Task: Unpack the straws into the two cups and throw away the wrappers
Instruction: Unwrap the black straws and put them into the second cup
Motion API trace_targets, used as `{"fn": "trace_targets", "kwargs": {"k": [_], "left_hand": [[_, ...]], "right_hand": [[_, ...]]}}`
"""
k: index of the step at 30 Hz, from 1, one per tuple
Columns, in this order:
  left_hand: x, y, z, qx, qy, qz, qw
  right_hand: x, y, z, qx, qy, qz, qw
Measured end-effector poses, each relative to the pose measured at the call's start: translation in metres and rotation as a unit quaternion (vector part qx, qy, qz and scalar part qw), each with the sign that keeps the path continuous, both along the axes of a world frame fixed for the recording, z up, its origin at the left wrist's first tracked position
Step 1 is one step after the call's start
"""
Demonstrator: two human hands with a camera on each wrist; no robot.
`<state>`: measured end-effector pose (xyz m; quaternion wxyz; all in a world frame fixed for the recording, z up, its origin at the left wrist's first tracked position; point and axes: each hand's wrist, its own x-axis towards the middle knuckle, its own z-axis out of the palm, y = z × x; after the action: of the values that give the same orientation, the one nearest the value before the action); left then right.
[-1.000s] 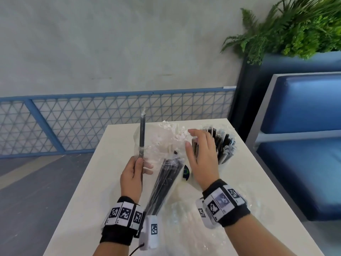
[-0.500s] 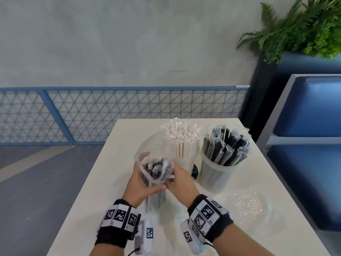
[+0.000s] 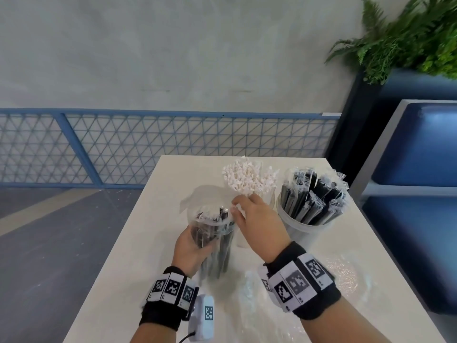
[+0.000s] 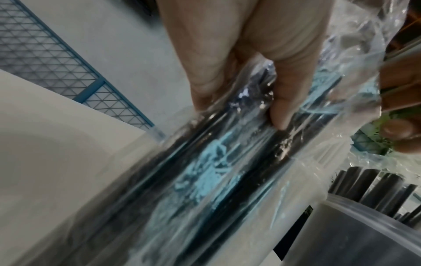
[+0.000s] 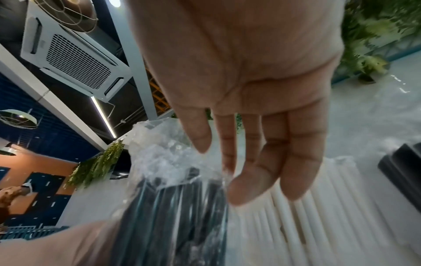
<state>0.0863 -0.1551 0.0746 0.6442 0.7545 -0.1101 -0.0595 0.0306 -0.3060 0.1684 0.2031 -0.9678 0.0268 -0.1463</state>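
Observation:
A clear plastic bag of black straws (image 3: 217,233) stands upright on the white table (image 3: 138,256). My left hand (image 3: 193,246) grips the bag round its middle, fingers (image 4: 280,100) pressed into the plastic. My right hand (image 3: 237,206) pinches the bag's open top edge, thumb and forefinger at the film (image 5: 173,153). Behind the bag stands a cup of white paper-wrapped straws (image 3: 249,179). To its right is a translucent cup (image 3: 304,231) filled with black straws in clear sleeves.
Crumpled clear wrappers (image 3: 343,271) lie on the table at front right. A blue bench (image 3: 420,157) runs along the table's right side, with a planter of ferns (image 3: 408,38) behind it. A blue mesh fence (image 3: 148,149) lies beyond the far edge.
A second ago my left hand held one black straw upright and my right reached toward the cups. Both hands then came to the bag; now left grips its middle, right its rim.

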Motion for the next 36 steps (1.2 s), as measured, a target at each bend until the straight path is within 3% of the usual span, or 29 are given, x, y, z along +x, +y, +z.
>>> {"fn": "trace_targets", "kwargs": {"k": [8,10,13,18,21,23,27,31,36], "left_hand": [[-0.001,0.003,0.001,0.008,-0.009,-0.016,1.0],[-0.001,0.002,-0.001,0.005,0.0,-0.03,1.0],[-0.003,0.001,-0.001,-0.003,0.001,-0.063,0.998],[0.0,0.0,0.004,0.053,-0.014,-0.119,0.991],[-0.001,-0.001,0.007,0.036,0.001,-0.171,0.985],[-0.003,-0.003,0.012,0.039,-0.021,-0.185,0.982],[0.001,-0.003,0.01,0.113,-0.064,-0.172,0.976],[-0.001,-0.005,0.019,0.118,-0.049,-0.181,0.975],[-0.002,-0.011,0.027,0.152,-0.087,-0.186,0.967]], "right_hand": [[0.005,-0.001,-0.003,0.081,0.117,0.011,0.99],[0.006,0.001,-0.005,0.059,0.15,0.042,0.986],[0.008,0.005,-0.008,-0.011,0.155,0.067,0.986],[0.017,0.019,-0.028,0.024,0.132,0.098,0.986],[0.017,0.025,-0.05,0.152,0.076,0.078,0.982],[0.013,0.031,-0.059,0.256,0.057,0.031,0.964],[0.011,0.038,-0.064,0.453,0.036,-0.05,0.889],[0.012,0.038,-0.063,0.521,-0.017,-0.057,0.852],[0.009,0.031,-0.055,0.515,-0.045,-0.061,0.854]]}}
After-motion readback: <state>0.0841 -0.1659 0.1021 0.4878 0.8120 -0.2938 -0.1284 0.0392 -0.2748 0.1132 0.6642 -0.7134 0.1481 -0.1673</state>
